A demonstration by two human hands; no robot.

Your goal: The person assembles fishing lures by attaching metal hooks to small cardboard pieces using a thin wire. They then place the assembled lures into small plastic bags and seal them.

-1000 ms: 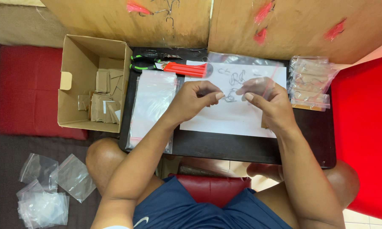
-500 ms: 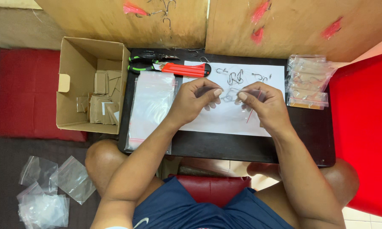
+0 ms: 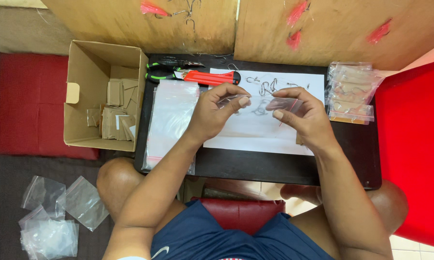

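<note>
The small clear bag (image 3: 282,103) sits above the white paper (image 3: 255,130) on the black surface (image 3: 274,163), pinched in my right hand (image 3: 306,118); my left hand (image 3: 217,110) grips something small just beside its open end.

A low black table (image 3: 274,166) stands on a dark floor (image 3: 5,202). Brown boards (image 3: 323,29) lean at twelve o'clock. A red cushion (image 3: 24,106) lies at nine o'clock, a red seat (image 3: 414,144) at three. Even indoor light.
</note>
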